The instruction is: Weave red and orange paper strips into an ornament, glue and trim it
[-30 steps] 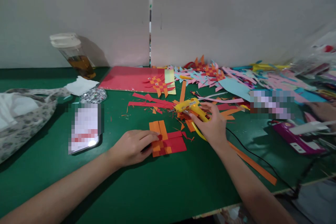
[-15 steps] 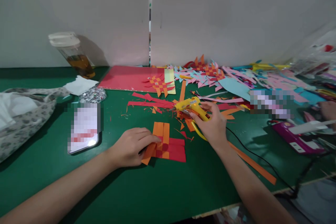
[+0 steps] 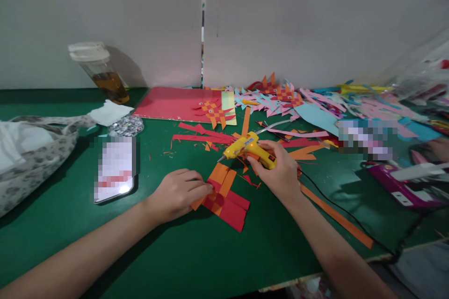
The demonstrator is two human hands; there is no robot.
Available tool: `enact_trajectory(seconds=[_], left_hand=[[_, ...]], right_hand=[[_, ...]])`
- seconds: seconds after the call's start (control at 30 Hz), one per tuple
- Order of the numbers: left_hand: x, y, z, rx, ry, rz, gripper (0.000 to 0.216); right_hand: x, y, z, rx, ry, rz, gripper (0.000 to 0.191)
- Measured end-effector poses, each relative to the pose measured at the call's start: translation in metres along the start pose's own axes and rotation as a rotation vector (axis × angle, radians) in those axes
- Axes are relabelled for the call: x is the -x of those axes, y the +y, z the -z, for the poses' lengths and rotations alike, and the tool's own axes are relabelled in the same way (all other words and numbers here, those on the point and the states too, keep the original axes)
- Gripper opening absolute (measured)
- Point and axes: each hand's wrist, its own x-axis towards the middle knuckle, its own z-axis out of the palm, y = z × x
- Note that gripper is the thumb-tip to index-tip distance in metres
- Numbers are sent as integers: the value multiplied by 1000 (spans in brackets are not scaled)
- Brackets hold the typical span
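My left hand [image 3: 185, 194] has its fingers closed on the left side of a woven piece of red and orange paper strips [image 3: 224, 201], which rests tilted on the table. Wrapped around a yellow hot glue gun [image 3: 245, 145] is my right hand [image 3: 277, 168]. The gun's metal nozzle points down and left, close to the upper ends of the orange strips; I cannot tell whether it touches them. Behind the gun lie loose red strips [image 3: 203, 138] and small orange scraps. A finished-looking woven paper fish [image 3: 213, 112] lies farther back.
A phone [image 3: 115, 168], a bag of shiny round pieces [image 3: 126, 125] and a tilted tea bottle [image 3: 100, 72] are on the left. A purple power strip [image 3: 403, 187] with a black cord stands right, near another person's hand [image 3: 440, 149]. Paper strips pile along the back wall.
My right hand has lifted the glue gun off the scraps and brought it left, toward the woven paper. My left hand has turned the woven piece clockwise.
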Motion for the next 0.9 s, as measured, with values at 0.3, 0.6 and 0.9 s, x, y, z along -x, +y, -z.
enact_trajectory(seconds=[0.3, 0.6, 0.9], left_hand=[[-1, 0, 2, 44, -18, 39, 26], [-3, 1, 0, 57, 15, 65, 21], [-1, 0, -1, 93, -17, 83, 21]], right_hand=[[2, -1, 1, -16, -169, 214, 30], [2, 0, -1, -4, -167, 297, 23], [1, -3, -2, -16, -142, 310, 20]])
